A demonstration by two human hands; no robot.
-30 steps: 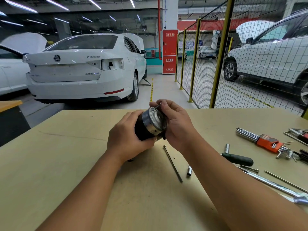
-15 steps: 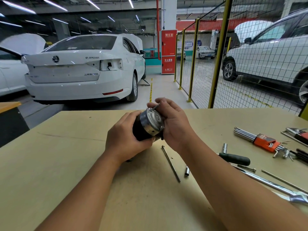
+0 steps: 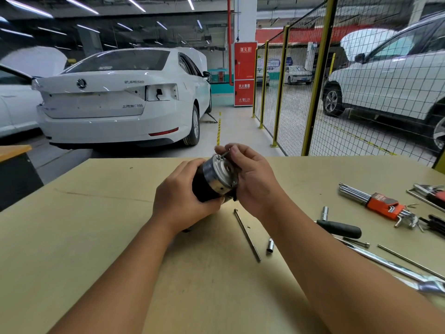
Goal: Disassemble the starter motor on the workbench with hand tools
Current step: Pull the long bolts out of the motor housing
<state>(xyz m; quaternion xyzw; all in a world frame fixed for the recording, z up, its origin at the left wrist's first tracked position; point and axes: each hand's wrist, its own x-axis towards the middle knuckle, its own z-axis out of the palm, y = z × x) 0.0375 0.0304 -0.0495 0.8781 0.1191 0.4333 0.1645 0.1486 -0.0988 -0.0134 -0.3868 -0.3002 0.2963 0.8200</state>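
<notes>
Barely anything has shifted since a second ago: your hands and the motor sit a touch further toward 12 o'clock on the counter (image 3: 72,237), same grip, same angle.

Nearest you, the long through-bolt (image 3: 247,235) lies loose at about 5 o'clock from the motor, with a small socket (image 3: 270,246) just beside its near end. Both are round and free to roll, so a bump from your right forearm could send them off the edge. Out at 3 o'clock there's the dark-handled driver (image 3: 339,228), another bolt and a long ratchet bar (image 3: 390,266), then the orange hex key set (image 3: 382,203).

Your left hand (image 3: 183,201) is wrapped round the black body of the starter motor (image 3: 214,179), holding it off the counter and tilted up toward 1 o'clock. Your right hand (image 3: 250,179) cups the silver end cap, with its fingertips pinching a small hex key (image 3: 225,154) at the cap's top edge.

My worry: a key that thin, turned with fingertips only, can slip out of the screw or round it off if it isn't seated square. The motor's in mid-air too, so if the cap lets go suddenly, it or whatever's behind it could drop. I'd rest it on the counter first.

White cars (image 3: 115,100) and the yellow mesh fence (image 3: 315,75) are well clear at 12 o'clock.
</notes>
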